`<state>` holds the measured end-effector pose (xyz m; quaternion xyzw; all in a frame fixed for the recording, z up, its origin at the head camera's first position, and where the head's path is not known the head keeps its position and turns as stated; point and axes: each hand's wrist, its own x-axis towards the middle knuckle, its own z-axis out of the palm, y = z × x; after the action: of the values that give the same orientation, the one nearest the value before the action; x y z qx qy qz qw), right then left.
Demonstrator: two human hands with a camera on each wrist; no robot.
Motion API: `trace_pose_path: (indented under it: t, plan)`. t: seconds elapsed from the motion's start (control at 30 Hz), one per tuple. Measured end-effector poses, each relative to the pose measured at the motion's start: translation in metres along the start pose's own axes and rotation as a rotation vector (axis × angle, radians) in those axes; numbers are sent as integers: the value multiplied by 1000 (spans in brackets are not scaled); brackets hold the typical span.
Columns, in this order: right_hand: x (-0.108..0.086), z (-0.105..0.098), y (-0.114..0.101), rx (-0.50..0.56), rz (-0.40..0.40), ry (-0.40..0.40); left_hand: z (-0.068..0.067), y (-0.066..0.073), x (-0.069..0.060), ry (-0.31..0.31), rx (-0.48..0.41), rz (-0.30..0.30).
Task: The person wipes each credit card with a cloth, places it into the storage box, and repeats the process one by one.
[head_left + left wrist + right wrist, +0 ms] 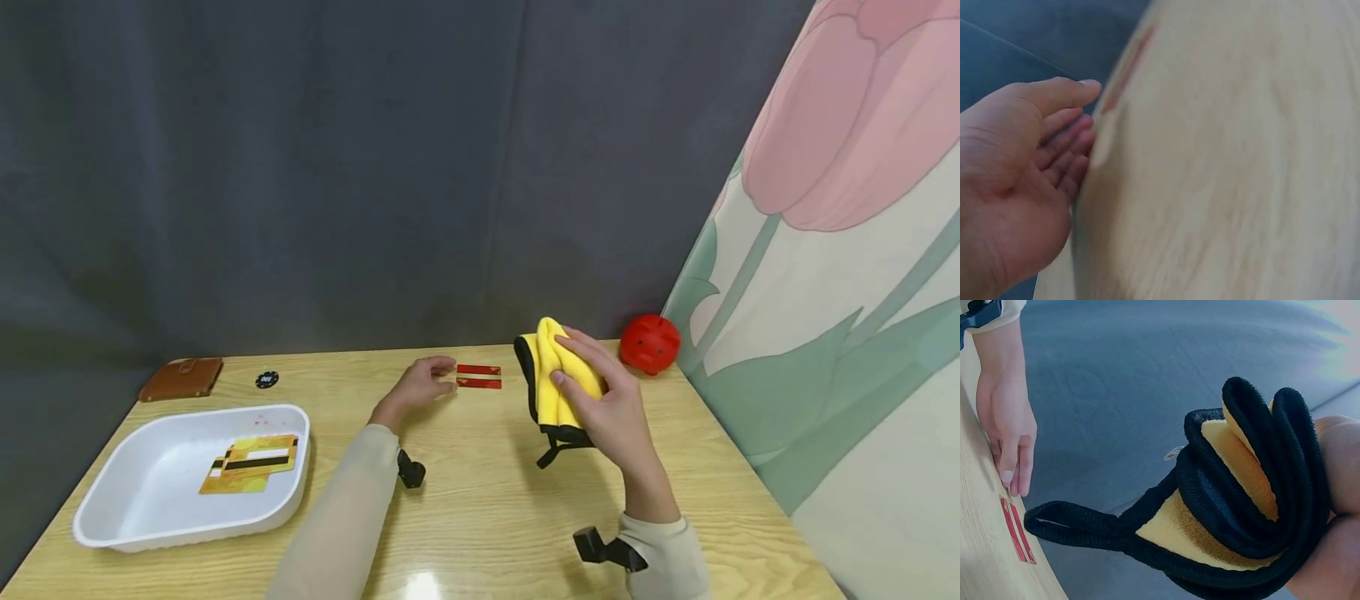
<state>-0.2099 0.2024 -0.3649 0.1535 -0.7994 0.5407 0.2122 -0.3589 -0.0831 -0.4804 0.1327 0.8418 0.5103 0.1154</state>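
A folded yellow cloth (551,375) with black edging and a black hanging loop is held above the table by my right hand (617,408). In the right wrist view the cloth (1235,506) shows its folded layers, with the fingers behind it. My left hand (420,383) is low over the table, its fingers loosely bent with nothing between them. Just beyond those fingertips lies a red card (478,370) with a pale stripe; whether they touch it I cannot tell. The left wrist view shows this hand (1029,162) beside the blurred red card (1129,69).
On the left stands a white tray (142,521) holding yellow-orange cards (258,458). Behind it are a brown wallet (182,379) and a black round chip (267,379). A red piggy bank (649,343) sits at the back right, near the patterned wall. A dark curtain (360,183) borders the table's back.
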Motion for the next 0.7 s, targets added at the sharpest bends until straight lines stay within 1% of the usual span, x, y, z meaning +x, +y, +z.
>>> trace_pose_path:
  t: [0.07, 0.23, 0.33, 0.53, 0.6, 0.7]
  plan:
    - [0, 0, 1, 6, 0, -3, 0, -4, 3, -6, 6, 1]
    - [1, 3, 1, 7, -12, -14, -1, -11, 8, 3, 24, 36]
    - [2, 6, 1, 6, -24, -25, -2, -13, 10, 17, 41, 35]
    - [0, 8, 2, 18, -30, -27, 0, -13, 14, 30, 96, 42]
    - [0, 9, 1, 20, -32, -30, 0, -12, 15, 31, 119, 49]
    - [0, 9, 1, 16, -34, -33, -2, -9, 15, 21, 130, 45]
